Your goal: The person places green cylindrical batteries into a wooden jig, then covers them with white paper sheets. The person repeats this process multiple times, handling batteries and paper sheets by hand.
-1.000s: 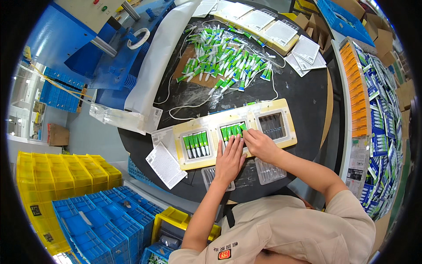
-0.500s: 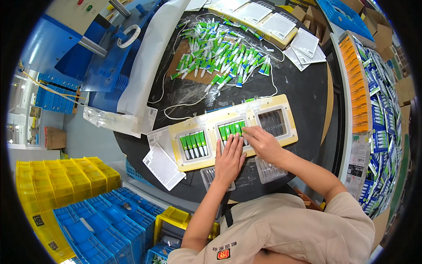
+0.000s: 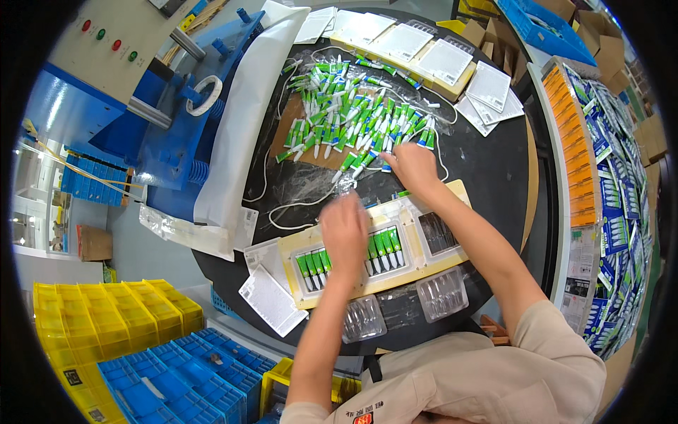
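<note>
My right hand [image 3: 413,168] is at the near right edge of a loose pile of small green-and-white tubes [image 3: 325,131]. Its fingers are pinched at the blue-tipped end of one small tube [image 3: 386,168]. Smeared by motion, my left hand [image 3: 344,230] hovers over a long cream tray frame [image 3: 424,267], its fingers unclear. Rows of tubes fill the frame's left pocket [image 3: 313,270] and middle pocket [image 3: 385,251]; my left hand and forearm partly cover these pockets. The right pocket [image 3: 438,233] holds a clear plastic blister with no tubes showing.
Clear blister shells [image 3: 443,293] lie at the table's near edge. White printed cards [image 3: 274,300] rest left of the frame. A second cream frame with cards [image 3: 445,63] stands at the back. A white cable [image 3: 265,177] loops across the black table. A blue press [image 3: 176,134] stands at left.
Both hands have left the middle pocket. My right hand has moved away from me to the tube pile; my left hand has lifted and shifted slightly left over the frame.
</note>
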A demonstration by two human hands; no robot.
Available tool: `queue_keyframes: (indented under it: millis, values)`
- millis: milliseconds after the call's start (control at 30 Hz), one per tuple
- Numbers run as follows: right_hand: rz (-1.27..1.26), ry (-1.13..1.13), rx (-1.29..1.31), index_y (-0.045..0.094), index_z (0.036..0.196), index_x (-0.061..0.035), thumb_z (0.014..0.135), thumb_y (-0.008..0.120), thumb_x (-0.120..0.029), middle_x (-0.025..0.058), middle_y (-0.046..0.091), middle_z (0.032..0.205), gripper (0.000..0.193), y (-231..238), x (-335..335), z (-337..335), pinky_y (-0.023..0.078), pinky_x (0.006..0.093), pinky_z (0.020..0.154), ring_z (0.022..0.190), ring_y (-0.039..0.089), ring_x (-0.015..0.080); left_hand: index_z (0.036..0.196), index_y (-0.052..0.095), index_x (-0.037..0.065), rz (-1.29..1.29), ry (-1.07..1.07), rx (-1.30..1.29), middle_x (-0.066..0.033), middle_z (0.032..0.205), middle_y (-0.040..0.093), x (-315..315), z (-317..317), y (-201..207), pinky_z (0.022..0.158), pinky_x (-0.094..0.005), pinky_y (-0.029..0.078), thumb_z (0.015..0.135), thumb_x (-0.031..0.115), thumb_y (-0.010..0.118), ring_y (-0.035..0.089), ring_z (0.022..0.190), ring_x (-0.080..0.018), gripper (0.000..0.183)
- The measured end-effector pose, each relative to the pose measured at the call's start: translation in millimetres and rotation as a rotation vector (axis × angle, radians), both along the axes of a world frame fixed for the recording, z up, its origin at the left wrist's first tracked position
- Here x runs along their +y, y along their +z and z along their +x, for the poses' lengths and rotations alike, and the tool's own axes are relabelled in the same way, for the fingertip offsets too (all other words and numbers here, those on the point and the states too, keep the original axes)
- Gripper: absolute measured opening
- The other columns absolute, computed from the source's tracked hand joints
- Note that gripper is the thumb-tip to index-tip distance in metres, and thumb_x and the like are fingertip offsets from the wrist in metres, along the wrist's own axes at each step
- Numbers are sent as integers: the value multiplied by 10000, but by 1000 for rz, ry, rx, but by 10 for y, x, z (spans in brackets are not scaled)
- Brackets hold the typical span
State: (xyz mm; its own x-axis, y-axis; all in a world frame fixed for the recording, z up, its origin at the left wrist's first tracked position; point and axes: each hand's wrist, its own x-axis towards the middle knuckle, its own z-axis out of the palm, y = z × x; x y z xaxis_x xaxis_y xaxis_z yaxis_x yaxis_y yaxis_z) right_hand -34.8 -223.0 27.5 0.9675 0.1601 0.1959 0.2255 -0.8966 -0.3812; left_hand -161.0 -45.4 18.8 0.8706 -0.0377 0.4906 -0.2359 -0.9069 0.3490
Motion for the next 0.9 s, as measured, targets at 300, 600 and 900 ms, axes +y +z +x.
queue_keyframes:
  millis: [300,600,900]
  values:
    - [567,4,478,736,871,8,762,793,-216,170,743,860,255,-10,-337,133,583,386,711,775,746,264,909,683,58,182,42,121,-115,897,663,320,937,-106,781,-471,460,861,188,749,636,894,-330,153]
    - [594,127,-209,714,1041,-9,817,763,10,125,737,1019,230,-107,-1046,-1771,600,343,748,882,737,286,841,678,51,-229,-91,107,-62,669,570,-963,-667,15,651,-416,416,826,184,798,577,664,-258,179]
    - [377,114,-231,709,1038,40,827,733,-5,128,686,1000,217,-254,-788,-1825,562,380,754,880,673,302,1003,732,94,1,-20,123,-48,748,595,-1179,-704,-6,696,-390,390,856,281,767,594,725,-237,241]
